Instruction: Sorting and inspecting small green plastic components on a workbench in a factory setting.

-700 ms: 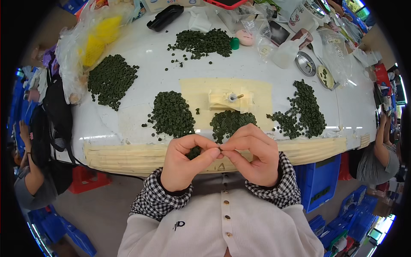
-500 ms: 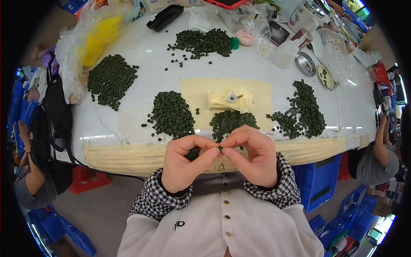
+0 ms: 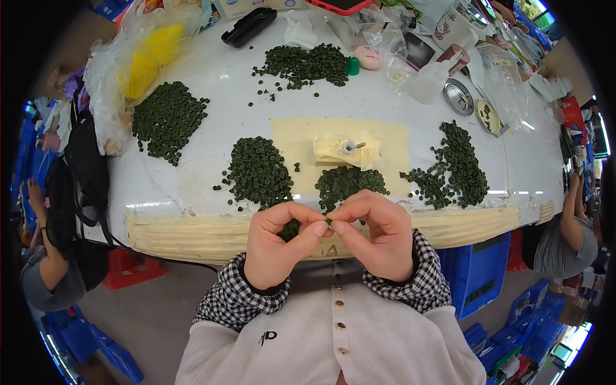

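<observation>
Between the fingertips of both hands sits a small dark green ring-like part (image 3: 329, 222), mostly hidden by the fingers. My left hand (image 3: 279, 240) pinches it from the left, thumb against forefinger. From the other side my right hand (image 3: 377, 234) pinches it the same way. Just beyond the hands lies a pile of small dark green parts (image 3: 350, 184), and a larger pile (image 3: 260, 170) spreads to its left. Past the nearer pile, a metal pin (image 3: 355, 147) sticks out of a taped block (image 3: 333, 151) fixed on yellow tape.
More green piles lie at the right (image 3: 463, 165), far left (image 3: 168, 122) and back (image 3: 307, 66). A round tin lid (image 3: 458, 96), plastic bags and a black case (image 3: 249, 27) crowd the far side. A blue crate (image 3: 475, 273) stands below the table's right edge.
Both hands stay nearly in place, still pinching the small green part, with only a slight shift of the fingers. The piles look unchanged.
</observation>
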### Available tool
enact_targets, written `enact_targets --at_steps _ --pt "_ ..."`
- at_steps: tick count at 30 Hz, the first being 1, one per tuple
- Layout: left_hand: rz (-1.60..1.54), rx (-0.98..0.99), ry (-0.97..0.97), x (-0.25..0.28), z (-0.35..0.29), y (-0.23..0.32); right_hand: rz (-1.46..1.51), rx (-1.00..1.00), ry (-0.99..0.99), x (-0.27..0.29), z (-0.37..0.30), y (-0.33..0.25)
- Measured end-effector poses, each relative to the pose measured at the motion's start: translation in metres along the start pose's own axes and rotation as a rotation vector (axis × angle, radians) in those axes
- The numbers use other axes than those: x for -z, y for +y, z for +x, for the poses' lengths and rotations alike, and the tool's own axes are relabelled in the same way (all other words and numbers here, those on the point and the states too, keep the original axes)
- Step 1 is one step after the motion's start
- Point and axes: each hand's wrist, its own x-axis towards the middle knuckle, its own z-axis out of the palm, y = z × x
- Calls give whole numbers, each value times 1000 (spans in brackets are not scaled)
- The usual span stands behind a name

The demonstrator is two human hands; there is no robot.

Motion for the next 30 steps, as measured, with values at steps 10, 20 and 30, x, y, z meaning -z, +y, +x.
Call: enact_targets --at_steps 10,20,30 --pt "-602 303 86 22 0 15 -327 93 161 16 5 -11" --pt "-860 333 152 18 -1 17 -788 155 -34 35 1 -5" --pt "-796 313 -21 17 -2 5 -949 254 -99 21 4 0"
